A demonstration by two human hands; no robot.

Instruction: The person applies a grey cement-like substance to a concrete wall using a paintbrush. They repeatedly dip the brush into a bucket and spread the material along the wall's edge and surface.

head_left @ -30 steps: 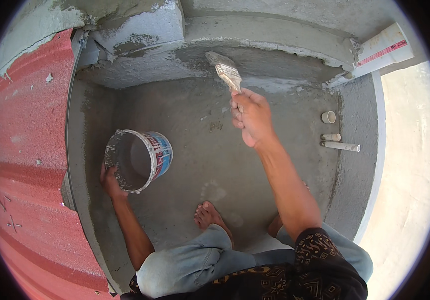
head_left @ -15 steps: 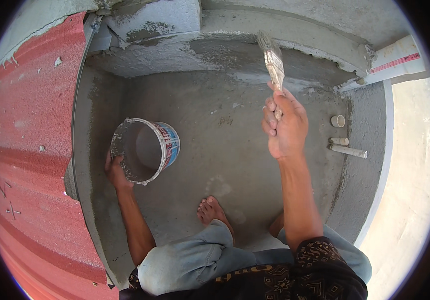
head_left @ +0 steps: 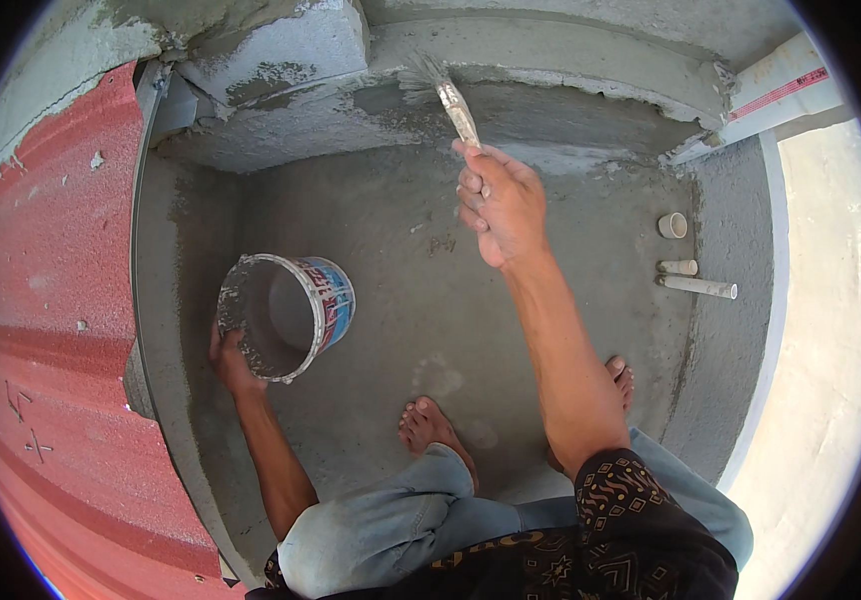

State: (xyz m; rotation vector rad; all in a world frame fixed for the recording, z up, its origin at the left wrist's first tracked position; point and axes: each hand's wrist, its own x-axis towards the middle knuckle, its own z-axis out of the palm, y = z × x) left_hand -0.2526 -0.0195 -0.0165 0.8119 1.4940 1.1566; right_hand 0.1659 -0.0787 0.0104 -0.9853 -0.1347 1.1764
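Observation:
My right hand [head_left: 501,205] grips the handle of a plaster-stained paintbrush [head_left: 455,104], whose grey bristles are splayed against the grey concrete ledge at the top of the back wall [head_left: 551,125]. At the left, my left hand [head_left: 234,355] holds the rim of a plastic bucket [head_left: 336,310] with a blue and red label. The bucket is tilted, its inside grey and crusted along the rim. What it contains is hard to make out.
Red corrugated sheeting [head_left: 51,250] borders the left. Three short white pipes [head_left: 699,288] lie or stand near the right wall. A larger white pipe [head_left: 776,85] meets the back wall top right. My bare feet [head_left: 429,430] are on the cement floor [head_left: 371,210].
My right hand moved right and up with the brush, then back left, the bristles now spread on the ledge. My left hand and the bucket shifted slightly in view.

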